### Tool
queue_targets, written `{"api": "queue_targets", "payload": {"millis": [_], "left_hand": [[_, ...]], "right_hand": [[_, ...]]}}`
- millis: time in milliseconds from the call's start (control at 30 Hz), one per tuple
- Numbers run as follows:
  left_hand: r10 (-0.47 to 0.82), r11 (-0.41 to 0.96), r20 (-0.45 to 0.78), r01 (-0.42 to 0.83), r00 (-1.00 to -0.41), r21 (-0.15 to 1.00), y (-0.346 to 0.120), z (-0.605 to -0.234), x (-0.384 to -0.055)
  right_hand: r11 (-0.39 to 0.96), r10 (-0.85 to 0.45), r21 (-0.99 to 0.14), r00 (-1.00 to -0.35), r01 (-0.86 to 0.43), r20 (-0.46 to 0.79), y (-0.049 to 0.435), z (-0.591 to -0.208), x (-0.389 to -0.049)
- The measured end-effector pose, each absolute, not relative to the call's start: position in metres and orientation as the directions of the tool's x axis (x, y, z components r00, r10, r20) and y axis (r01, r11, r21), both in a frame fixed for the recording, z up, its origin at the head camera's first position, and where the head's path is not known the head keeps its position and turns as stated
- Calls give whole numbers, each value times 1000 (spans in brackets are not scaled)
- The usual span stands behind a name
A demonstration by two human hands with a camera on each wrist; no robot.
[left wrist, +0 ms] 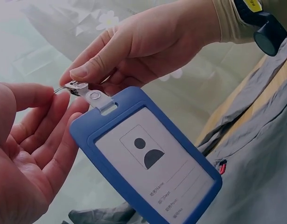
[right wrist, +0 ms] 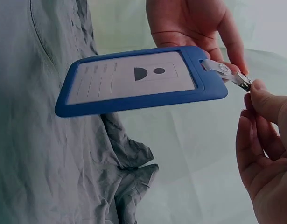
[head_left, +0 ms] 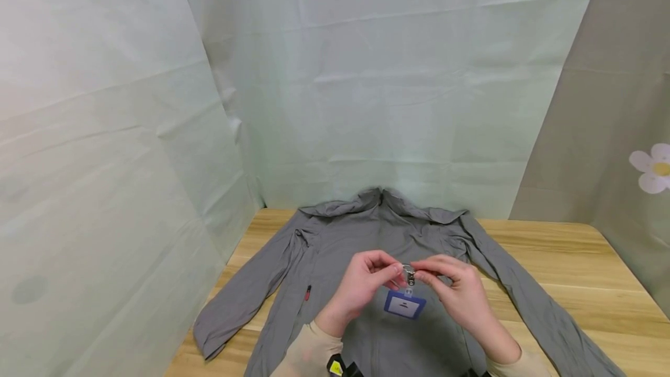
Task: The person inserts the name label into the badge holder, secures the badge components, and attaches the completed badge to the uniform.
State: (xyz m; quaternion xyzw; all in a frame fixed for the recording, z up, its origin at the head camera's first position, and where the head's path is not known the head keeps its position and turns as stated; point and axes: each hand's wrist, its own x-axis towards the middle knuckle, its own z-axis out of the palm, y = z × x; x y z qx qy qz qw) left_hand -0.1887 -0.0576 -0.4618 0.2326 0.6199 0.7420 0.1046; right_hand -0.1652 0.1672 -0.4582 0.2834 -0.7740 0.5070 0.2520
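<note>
A blue-framed ID badge holder (head_left: 405, 305) hangs from a clear strap under a small metal clip (head_left: 410, 277), above a grey jacket. My left hand (head_left: 364, 284) pinches a thin metal wire at the clip between thumb and fingertips. From the other side, my right hand (head_left: 456, 290) pinches the clip itself with thumb and index finger. The left wrist view shows the badge card (left wrist: 155, 161) with a printed figure and blank lines. The grey jacket (head_left: 345, 249) lies spread on the table with its sleeves out to both sides. The wire's exact form is partly hidden by fingers.
The wooden table (head_left: 570, 272) lies beneath the jacket. Pale cloth curtains (head_left: 387, 103) hang behind and to the sides, one with a flower print (head_left: 654, 169). A red zipper pull (head_left: 307, 292) shows on the jacket's left side.
</note>
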Motion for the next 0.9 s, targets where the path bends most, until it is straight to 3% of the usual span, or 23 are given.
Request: {"api": "queue_targets", "payload": {"millis": [900], "left_hand": [[474, -264, 241, 125, -847, 956, -57, -462, -188]], "right_hand": [[334, -168, -642, -714, -690, 680, 165, -456, -162]]}}
